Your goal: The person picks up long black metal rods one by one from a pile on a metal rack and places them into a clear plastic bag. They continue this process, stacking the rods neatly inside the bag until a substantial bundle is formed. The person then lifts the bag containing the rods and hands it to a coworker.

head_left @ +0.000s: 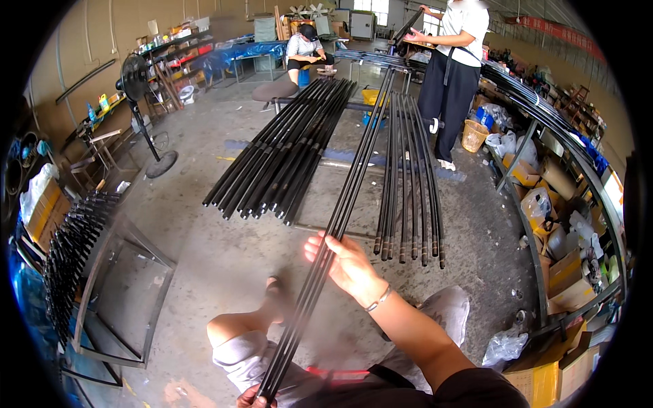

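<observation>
Three or so long, thin black rods [317, 273] slant from my lap up to a support in the background. At the bottom edge my left hand [253, 398] is closed round their near ends; only its fingers show. Farther up, my right hand [350, 265] is palm up under the same rods, with its fingers passing beneath them and its thumb beside them, cradling them loosely. Just right of these lies a spread of thinner black rods [407, 183]. To the left, a wide row of thicker black rods [279, 156] rests with its ends toward me.
A metal frame [160, 299] carries a dense stack of black rods [75, 255] at left. A standing fan [160, 163] is behind it. At right, a rack [534, 238] holds cardboard boxes and bags. One person [306, 51] sits ahead; another [452, 75] stands holding dark rods.
</observation>
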